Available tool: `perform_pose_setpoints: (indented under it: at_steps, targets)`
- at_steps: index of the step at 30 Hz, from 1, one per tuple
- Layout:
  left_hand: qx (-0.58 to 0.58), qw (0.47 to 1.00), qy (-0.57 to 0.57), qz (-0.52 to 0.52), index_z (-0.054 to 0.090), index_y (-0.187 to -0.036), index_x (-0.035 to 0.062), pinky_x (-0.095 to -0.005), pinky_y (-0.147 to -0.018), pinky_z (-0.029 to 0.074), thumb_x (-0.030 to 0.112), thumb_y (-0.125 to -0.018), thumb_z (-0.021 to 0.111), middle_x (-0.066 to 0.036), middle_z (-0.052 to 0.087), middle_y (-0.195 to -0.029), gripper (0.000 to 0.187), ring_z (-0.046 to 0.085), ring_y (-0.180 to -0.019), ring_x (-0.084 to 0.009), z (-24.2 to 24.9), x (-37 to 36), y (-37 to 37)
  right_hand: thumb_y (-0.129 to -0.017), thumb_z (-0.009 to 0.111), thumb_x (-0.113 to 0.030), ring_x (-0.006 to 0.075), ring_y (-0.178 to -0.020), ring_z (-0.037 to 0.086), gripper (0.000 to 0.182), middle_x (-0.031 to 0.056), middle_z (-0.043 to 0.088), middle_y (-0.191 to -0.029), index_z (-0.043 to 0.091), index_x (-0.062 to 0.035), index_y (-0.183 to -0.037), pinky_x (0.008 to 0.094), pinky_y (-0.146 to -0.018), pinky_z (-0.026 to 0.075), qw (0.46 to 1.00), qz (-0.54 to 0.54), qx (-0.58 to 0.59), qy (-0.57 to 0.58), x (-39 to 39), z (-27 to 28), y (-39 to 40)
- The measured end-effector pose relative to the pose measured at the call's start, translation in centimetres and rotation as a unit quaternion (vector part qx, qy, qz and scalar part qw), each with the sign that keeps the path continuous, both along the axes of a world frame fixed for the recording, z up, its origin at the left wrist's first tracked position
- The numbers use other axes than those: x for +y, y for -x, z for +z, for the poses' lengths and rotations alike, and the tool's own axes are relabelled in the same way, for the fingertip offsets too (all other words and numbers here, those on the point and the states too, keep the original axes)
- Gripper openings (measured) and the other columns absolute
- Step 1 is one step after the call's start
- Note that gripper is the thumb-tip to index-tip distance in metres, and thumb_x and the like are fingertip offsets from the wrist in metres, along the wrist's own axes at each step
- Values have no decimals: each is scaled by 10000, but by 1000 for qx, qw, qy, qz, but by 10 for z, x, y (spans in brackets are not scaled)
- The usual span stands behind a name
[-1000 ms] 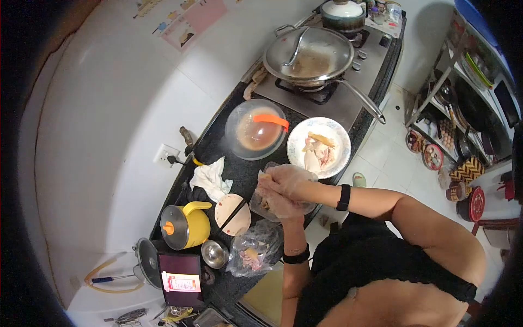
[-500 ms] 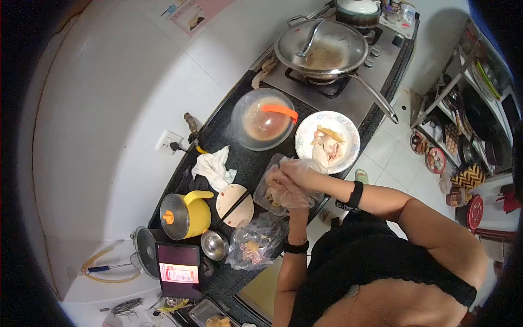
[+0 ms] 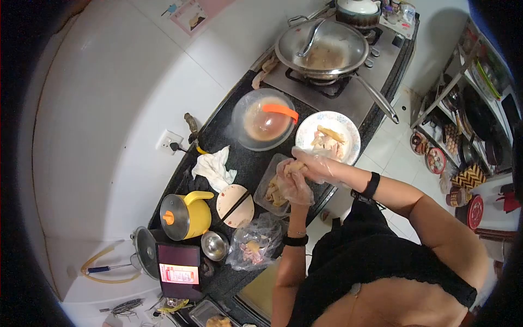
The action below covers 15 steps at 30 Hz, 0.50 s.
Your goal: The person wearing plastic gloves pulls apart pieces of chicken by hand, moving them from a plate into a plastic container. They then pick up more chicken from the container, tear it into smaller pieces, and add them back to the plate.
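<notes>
Both my hands wear clear plastic gloves and meet above a clear plastic container (image 3: 263, 203) holding pale raw meat pieces (image 3: 274, 193). A pale piece of raw meat, apparently chicken (image 3: 295, 167), lies between them. My left hand (image 3: 296, 186) is curled around it from below. The fingers of my right hand (image 3: 315, 163) close on its upper side. Just beyond my right hand, a flower-rimmed white plate (image 3: 350, 128) bears several pieces of meat (image 3: 329, 140). A plastic bag (image 3: 272, 231) with more raw meat lies left of my left hand.
A lidded pan (image 3: 321, 49) sits on the stove, its handle (image 3: 376, 98) jutting over the counter edge. Nearby are a covered bowl (image 3: 253, 136), white cloth (image 3: 213, 169), yellow kettle (image 3: 201, 218), small plate with black chopsticks (image 3: 235, 206), metal bowl (image 3: 214, 246) and tablet (image 3: 178, 259).
My right hand has shifted slightly up and right, and its wrist has turned. The meat piece between my hands shows more clearly, as do the pieces in the container.
</notes>
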<state>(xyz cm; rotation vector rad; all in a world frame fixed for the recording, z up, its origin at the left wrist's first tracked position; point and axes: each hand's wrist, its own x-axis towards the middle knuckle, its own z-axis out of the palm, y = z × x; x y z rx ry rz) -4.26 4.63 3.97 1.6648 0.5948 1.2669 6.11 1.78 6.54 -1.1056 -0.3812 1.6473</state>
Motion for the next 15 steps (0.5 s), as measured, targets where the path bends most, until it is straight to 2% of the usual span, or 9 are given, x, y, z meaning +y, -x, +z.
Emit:
perform_pose_setpoints:
  at_steps: [2,3,7,9,10,11,12,13,15]
  targets:
    - [49,998,33,1,480,-995,-21,-316,-778,390,252,-909,385,-134,486,-973,301,488,-874,-239,-21,2,0,-887,260,-490,135,-701,501,541,64,562,-786,565,-44,-879,247,-602,423,928,76,-360,-51,-11,0,-14]
    - [102,993,67,4,467,-1025,-54,-336,-757,409,235,-918,355,-164,489,-976,328,499,-861,-269,-28,3,1,-897,242,-482,135,-704,485,534,63,544,-795,529,-34,-939,251,-613,406,882,77,-462,-55,-17,-3,-19]
    - [128,971,203,-10,449,-1092,-58,-331,-736,429,220,-917,359,-182,481,-1019,341,503,-887,-265,-7,0,-1,-919,330,-345,150,-795,522,385,91,567,-892,506,-25,-1043,274,-663,425,913,22,-380,-148,-27,-30,-28]
    - [283,958,-44,-11,438,-1143,-52,-342,-752,436,194,-916,354,-182,510,-991,345,514,-905,-269,-3,2,1,-908,374,-320,142,-771,526,347,81,578,-873,523,-24,-1010,273,-647,426,920,-40,-330,-209,-29,-47,-25]
    - [280,959,-45,-12,438,-1143,-52,-342,-752,436,194,-916,354,-182,510,-991,345,514,-905,-269,-9,3,-4,-898,419,-296,133,-748,531,309,71,589,-854,540,-22,-976,271,-630,428,917,-101,-277,-270,-29,-22,-19]
    - [-9,953,275,-126,471,-1089,-48,-355,-725,442,206,-908,361,-170,529,-919,331,530,-837,-277,-20,6,-11,-871,485,-257,119,-696,536,251,43,598,-766,571,-23,-901,260,-603,432,875,-108,-465,-81,-32,5,-11]
    - [-296,757,541,-214,504,-1035,-45,-369,-698,447,218,-899,369,-158,548,-847,325,546,-768,-285,-31,8,-16,-871,485,-257,119,-696,536,251,43,598,-766,571,-23,-901,260,-603,432,874,-108,-467,-81,-29,4,-7]
    - [-298,757,541,-214,504,-1035,-45,-369,-698,447,218,-899,369,-158,548,-847,325,546,-768,-285,-37,9,-17,-864,500,-263,124,-679,540,252,46,598,-734,583,-26,-888,258,-603,437,904,-149,-395,-70,-27,1,-5]
    - [-290,684,578,-337,482,-992,-18,-388,-656,454,269,-886,371,-129,535,-803,326,531,-692,-273,-49,13,-20,-856,514,-270,130,-663,543,254,49,598,-702,595,-30,-874,257,-602,442,925,-191,-322,-60,-26,-4,-9]
